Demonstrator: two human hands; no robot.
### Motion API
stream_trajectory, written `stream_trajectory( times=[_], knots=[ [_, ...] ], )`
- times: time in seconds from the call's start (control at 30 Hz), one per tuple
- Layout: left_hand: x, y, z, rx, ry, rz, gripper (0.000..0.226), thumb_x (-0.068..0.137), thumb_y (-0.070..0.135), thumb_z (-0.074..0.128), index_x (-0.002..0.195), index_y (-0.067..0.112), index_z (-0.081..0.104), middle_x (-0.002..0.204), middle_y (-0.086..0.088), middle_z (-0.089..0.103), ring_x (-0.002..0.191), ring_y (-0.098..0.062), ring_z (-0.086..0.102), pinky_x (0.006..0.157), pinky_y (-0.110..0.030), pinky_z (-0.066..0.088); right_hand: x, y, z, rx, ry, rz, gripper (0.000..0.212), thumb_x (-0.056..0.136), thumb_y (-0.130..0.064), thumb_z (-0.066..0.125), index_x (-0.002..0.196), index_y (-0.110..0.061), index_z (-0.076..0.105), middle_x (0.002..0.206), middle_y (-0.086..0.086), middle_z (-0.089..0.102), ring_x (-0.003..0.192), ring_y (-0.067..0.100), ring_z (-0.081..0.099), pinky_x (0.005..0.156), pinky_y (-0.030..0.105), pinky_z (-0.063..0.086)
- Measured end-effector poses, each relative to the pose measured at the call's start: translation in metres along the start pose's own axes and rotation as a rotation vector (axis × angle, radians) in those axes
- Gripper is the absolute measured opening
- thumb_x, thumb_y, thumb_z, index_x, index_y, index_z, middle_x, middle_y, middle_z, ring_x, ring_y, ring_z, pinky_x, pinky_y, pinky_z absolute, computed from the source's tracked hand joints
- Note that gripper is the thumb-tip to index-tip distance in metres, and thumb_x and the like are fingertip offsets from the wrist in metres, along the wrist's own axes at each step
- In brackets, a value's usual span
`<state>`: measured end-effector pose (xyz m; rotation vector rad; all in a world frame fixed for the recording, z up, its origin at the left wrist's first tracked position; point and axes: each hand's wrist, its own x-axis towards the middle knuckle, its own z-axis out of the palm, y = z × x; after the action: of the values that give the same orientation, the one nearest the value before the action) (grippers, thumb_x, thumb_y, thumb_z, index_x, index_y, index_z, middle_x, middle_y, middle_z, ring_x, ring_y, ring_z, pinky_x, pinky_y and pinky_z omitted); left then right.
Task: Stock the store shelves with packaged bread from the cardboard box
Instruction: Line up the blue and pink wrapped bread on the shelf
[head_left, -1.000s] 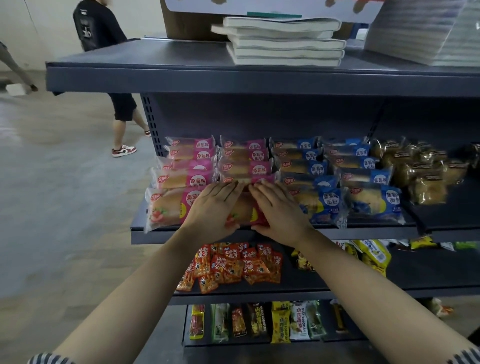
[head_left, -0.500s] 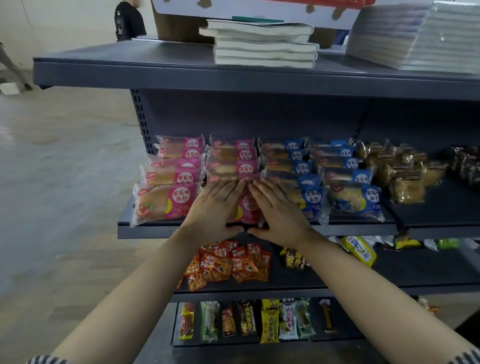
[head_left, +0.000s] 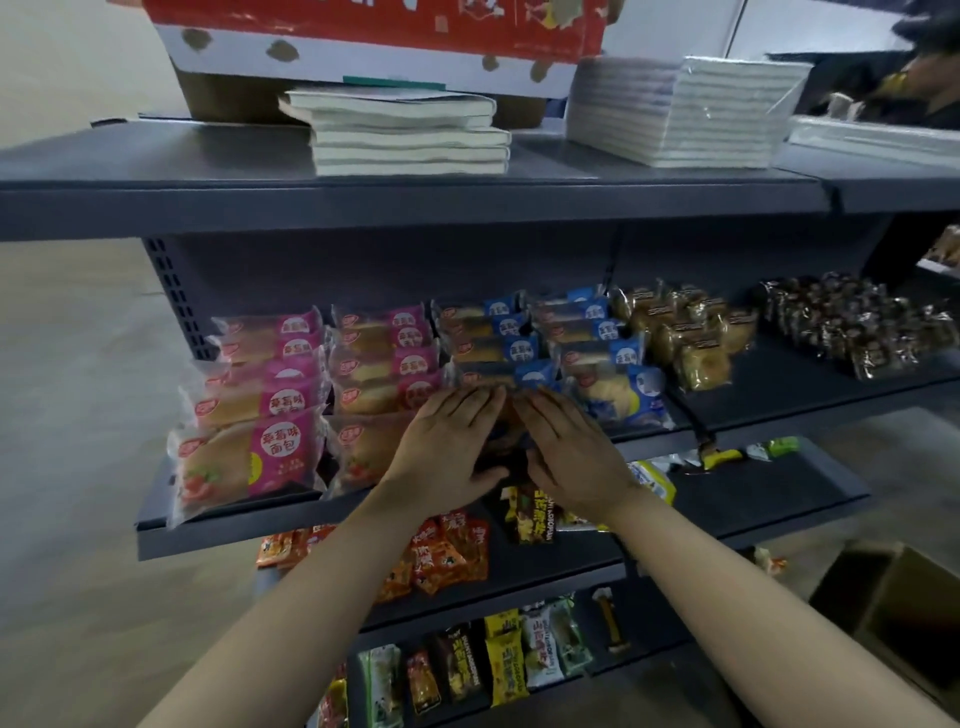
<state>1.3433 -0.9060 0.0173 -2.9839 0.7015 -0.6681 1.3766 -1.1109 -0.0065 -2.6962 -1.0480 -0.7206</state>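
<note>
As both hands have shifted from pink bread packets (head_left: 363, 452) to blue bread packets (head_left: 613, 395) | left hand (head_left: 452, 441), right hand (head_left: 576, 452) flat, side by side, pressing one hidden at shelf (head_left: 234, 525) front edge | pink rows likely finished.

Bare forearms (head_left: 322, 582) run to the ringless left hand (head_left: 447, 441) and right hand (head_left: 576, 457).

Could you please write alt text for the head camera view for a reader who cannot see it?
A left hand and right hand press flat side by side onto the front of the blue bread packets on a grey store shelf, beside stacked pink strawberry bread packets. An open cardboard box sits at lower right.
</note>
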Motion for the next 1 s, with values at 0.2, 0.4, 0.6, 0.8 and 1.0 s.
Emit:
stream_trajectory(
  times=[0.2,0.4,0.6,0.8,1.0],
  knots=[
    [0.025,0.031,0.011,-0.012,-0.031,0.019,0.087,0.091,0.055,0.053,0.156,0.011,0.017,0.161,-0.008,0.024,0.149,-0.021,0.020,0.118,-0.030,-0.005,-0.021,0.029,0.000,-0.029,-0.055,0.035,0.061,0.092,-0.034,0.039,0.146,-0.006,0.038,0.146,0.012,0.045,0.138,0.027,0.032,0.113,0.045,0.031],
    [0.070,0.078,0.030,-0.015,-0.034,-0.014,0.082,0.095,0.052,0.047,0.157,0.012,0.010,0.163,-0.006,0.019,0.150,-0.021,0.017,0.120,-0.033,-0.001,-0.038,0.098,-0.008,-0.006,-0.079,0.060,0.062,0.092,-0.036,0.044,0.147,-0.008,0.036,0.149,0.010,0.040,0.137,0.033,0.035,0.110,0.048,0.036],
    [0.126,0.123,0.047,0.038,-0.058,-0.113,0.081,0.097,0.050,0.048,0.157,0.013,0.009,0.164,-0.006,0.013,0.151,-0.021,0.009,0.119,-0.032,-0.007,-0.049,0.178,-0.017,0.000,-0.169,0.071,0.078,0.076,-0.036,0.061,0.145,-0.010,0.035,0.149,0.016,0.038,0.136,0.042,0.036,0.108,0.052,0.037],
    [0.165,0.148,0.063,0.144,-0.162,-0.220,0.085,0.097,0.049,0.048,0.157,0.012,0.001,0.165,-0.009,0.001,0.152,-0.024,-0.001,0.120,-0.037,-0.009,-0.045,0.222,-0.016,0.036,-0.222,0.008,0.086,0.080,-0.033,0.066,0.151,-0.008,0.026,0.153,0.015,0.033,0.140,0.037,0.031,0.112,0.050,0.035],
    [0.176,0.156,0.075,0.132,-0.157,-0.277,0.082,0.097,0.043,0.051,0.157,0.011,0.004,0.164,-0.009,0.006,0.151,-0.024,0.003,0.120,-0.036,-0.007,-0.038,0.235,-0.009,0.088,-0.182,-0.069,0.082,0.077,-0.028,0.075,0.146,-0.006,0.037,0.143,0.015,0.046,0.125,0.035,0.051,0.096,0.043,0.050]
  ],
)
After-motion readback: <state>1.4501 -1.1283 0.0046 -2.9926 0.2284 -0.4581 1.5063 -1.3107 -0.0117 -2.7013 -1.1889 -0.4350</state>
